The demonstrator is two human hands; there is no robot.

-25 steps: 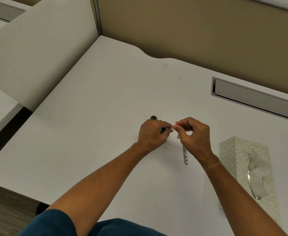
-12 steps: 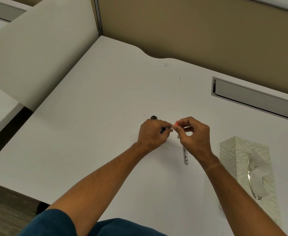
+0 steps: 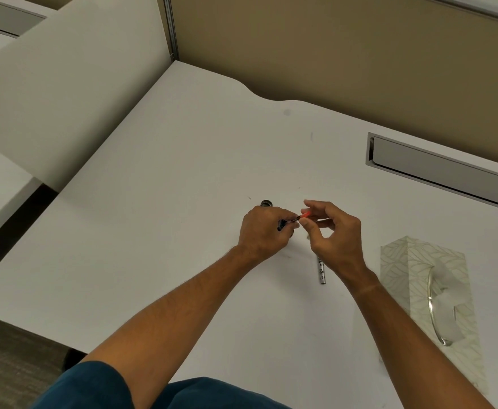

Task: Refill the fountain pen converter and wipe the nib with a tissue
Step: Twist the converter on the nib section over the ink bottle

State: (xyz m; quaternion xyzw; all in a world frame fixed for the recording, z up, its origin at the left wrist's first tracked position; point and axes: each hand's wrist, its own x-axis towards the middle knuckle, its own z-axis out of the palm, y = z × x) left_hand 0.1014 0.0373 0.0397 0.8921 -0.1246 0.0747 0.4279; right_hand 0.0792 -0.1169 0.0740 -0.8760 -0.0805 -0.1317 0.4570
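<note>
Mostly hidden, pen section (image 3: pixel 283 224) sits inside left hand (image 3: pixel 264 230).

Pen parts held up over the white desk, tissues waiting at the right.

The dark grip section (image 3: pixel 284 224) sits in the left hand (image 3: pixel 264 231), pointing right toward the converter (image 3: pixel 305 215), a slim piece with a red tip pinched in the right hand (image 3: pixel 334 237); the two meet end to end. The silver pen barrel (image 3: pixel 321 271) lies flat below the right hand (its upper end hidden). A leaf-patterned tissue box (image 3: pixel 401 261) lies flat well to the right, a white tissue (image 3: pixel 445 302) showing at its opening.
</note>
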